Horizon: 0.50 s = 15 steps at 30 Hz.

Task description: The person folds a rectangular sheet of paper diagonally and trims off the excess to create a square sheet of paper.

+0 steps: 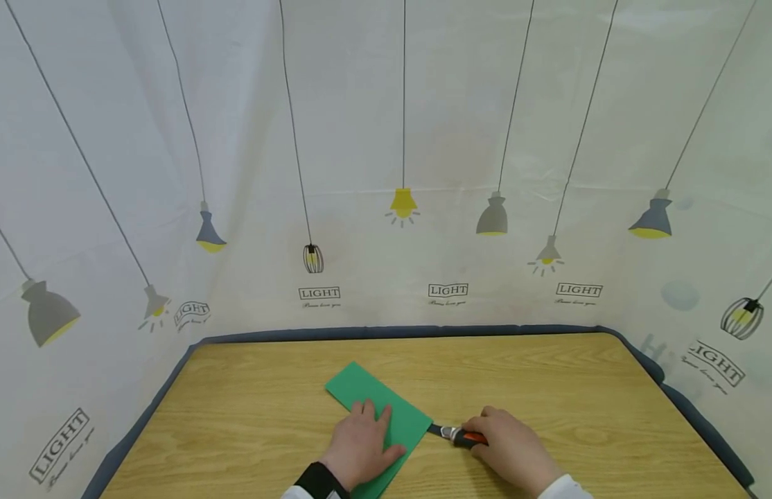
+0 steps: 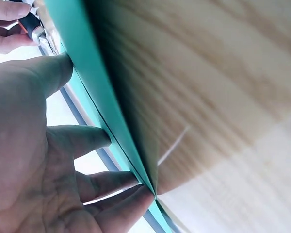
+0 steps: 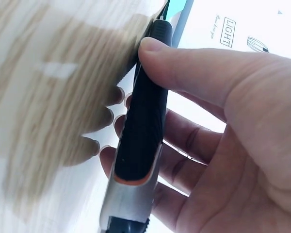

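Green folded paper (image 1: 401,419) lies slantwise on the table. My left hand (image 1: 363,443) rests on it with fingers spread. In the left wrist view, the fingertips (image 2: 103,137) press along the paper (image 2: 94,87), whose layers show as a thin dark line. My right hand (image 1: 511,447) grips a utility knife (image 1: 467,437) with a black and orange handle and a silver part. The knife's dark front end meets the paper's right corner. In the right wrist view, the thumb of the right hand (image 3: 199,131) lies on the black body of the knife (image 3: 145,116), fingers beneath it.
The wooden table (image 1: 249,402) has a dark border (image 1: 361,333) along its back and sides. Behind and beside it hangs a pale curtain (image 1: 361,125) printed with lamps. A black band (image 1: 321,480) is on my left wrist.
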### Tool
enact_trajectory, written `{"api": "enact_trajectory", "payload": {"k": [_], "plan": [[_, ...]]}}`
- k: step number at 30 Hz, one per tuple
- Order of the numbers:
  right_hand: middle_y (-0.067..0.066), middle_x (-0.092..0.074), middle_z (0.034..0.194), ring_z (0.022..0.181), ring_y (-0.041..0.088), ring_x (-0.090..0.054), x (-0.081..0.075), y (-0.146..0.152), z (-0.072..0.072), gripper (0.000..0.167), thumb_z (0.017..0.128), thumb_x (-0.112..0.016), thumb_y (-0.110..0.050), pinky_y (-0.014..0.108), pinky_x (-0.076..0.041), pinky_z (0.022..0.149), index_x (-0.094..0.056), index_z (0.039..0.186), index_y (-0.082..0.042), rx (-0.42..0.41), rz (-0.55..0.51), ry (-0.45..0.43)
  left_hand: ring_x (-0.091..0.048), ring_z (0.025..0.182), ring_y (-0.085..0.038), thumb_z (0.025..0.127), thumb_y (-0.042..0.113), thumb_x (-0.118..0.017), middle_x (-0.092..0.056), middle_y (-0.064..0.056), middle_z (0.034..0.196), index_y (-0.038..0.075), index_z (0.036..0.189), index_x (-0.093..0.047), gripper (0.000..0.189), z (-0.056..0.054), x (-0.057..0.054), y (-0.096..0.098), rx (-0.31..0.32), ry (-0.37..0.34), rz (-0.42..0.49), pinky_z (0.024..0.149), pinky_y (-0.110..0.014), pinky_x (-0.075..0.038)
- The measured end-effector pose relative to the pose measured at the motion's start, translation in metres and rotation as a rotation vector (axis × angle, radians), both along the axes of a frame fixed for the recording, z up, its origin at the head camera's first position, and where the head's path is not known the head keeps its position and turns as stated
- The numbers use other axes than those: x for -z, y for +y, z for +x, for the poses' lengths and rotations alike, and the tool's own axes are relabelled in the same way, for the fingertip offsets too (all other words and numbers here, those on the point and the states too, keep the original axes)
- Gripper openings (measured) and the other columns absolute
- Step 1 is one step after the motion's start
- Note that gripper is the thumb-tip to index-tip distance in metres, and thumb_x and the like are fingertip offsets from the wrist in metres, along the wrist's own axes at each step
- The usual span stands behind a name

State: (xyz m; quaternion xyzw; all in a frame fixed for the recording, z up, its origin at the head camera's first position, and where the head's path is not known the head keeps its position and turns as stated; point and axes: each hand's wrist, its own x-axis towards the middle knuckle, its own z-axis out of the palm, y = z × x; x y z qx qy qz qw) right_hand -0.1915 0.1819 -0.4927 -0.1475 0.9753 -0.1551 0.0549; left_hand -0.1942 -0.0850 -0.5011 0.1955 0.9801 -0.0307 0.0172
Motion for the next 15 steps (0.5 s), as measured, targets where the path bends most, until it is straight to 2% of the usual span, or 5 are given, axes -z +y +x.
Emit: {"api": "enact_trajectory", "payload": {"k": [4,10,15], "plan": [[-0.011,-0.056,0.084,0.072,0.007,-0.047,0.0009,-0.0001,-0.0009,0.029,0.079,-0.08,-0.023,0.029,-0.043,0.064,-0.075,0.108,-0.025,0.015,0.01,0.006,-0.053,0.118,-0.032,0.088,0.069,-0.052,-0.055,-0.018,0.129,0.015,0.142,-0.053,0.076,-0.0002,-0.0008,0.0,0.0,-0.005,0.005,0.084,-0.038,-0.056],[-0.011,-0.058,0.087,0.074,0.006,-0.048,0.0009,-0.0012,-0.0018,0.03,0.079,-0.08,-0.025,0.03,-0.045,0.065,-0.074,0.109,-0.028,0.024,0.028,0.015,-0.05,0.127,-0.036,0.089,0.067,-0.053,-0.051,-0.017,0.142,0.016,0.142,-0.052,0.074,-0.0015,-0.0019,-0.0003,-0.012,-0.039,0.025,0.087,-0.042,-0.056],[-0.012,-0.058,0.087,0.075,0.005,-0.049,0.0001,-0.0048,-0.0013,0.033,0.08,-0.08,-0.027,0.03,-0.047,0.066,-0.074,0.112,-0.029,0.019,0.047,0.036,-0.049,0.129,-0.037,0.09,0.067,-0.051,-0.05,-0.016,0.145,0.022,0.144,-0.05,0.071,-0.0031,0.0013,-0.0005,-0.011,-0.044,0.021,0.087,-0.043,-0.057]]}}
